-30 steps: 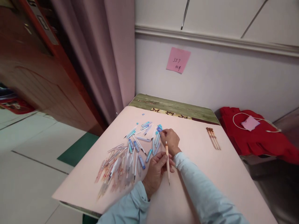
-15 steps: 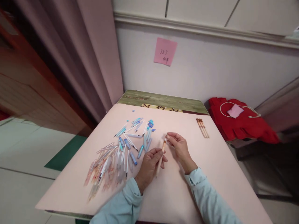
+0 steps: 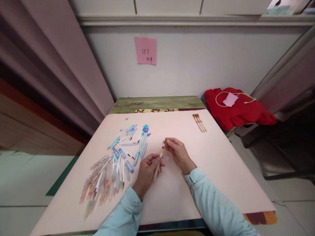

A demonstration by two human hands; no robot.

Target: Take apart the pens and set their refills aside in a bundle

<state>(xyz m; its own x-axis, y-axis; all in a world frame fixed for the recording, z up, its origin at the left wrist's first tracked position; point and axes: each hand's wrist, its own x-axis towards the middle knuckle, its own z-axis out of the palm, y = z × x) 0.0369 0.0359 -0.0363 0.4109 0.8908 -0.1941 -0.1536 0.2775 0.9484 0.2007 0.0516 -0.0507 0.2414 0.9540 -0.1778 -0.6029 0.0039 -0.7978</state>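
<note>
My left hand (image 3: 147, 169) is closed round the barrel of a pale orange pen (image 3: 159, 157), which slants up to the right. My right hand (image 3: 177, 153) pinches the pen's upper end, fingertips together at its tip. Both hands hover over the pink table sheet (image 3: 221, 170). Just to the left lies a heap of blue pens and caps (image 3: 133, 141), and nearer the front left a heap of clear and pinkish pen parts (image 3: 103, 178).
A few finished orange pens (image 3: 199, 122) lie at the table's far right. A red cloth (image 3: 236, 109) with a white cord lies right of the table. A pink note (image 3: 145, 50) hangs on the wall. Curtain and floor lie to the left.
My right hand left the blue pile and came back to the top end of the orange pen held in my left hand. The camera view swung to the right.
</note>
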